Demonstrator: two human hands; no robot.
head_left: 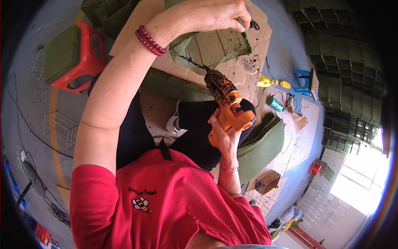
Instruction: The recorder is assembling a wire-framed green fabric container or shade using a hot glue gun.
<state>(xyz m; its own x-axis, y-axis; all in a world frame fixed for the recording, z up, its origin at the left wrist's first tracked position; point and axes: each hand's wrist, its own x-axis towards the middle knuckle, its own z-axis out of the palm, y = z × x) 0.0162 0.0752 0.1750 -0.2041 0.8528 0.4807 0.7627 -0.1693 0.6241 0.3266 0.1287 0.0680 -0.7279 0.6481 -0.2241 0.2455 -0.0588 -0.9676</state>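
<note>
Nearest, the right hand was wrapped tightly around the grip of an orange glue gun, its blackened nozzle aimed up at a green felt pocket. The pocket's open mouth showed dark specks inside. Above it, the left hand, a red bead bracelet on its wrist, pinched the pocket's upper edge, fingers curled. Beyond lay cardboard, a red stool and stacked green pockets.
</note>
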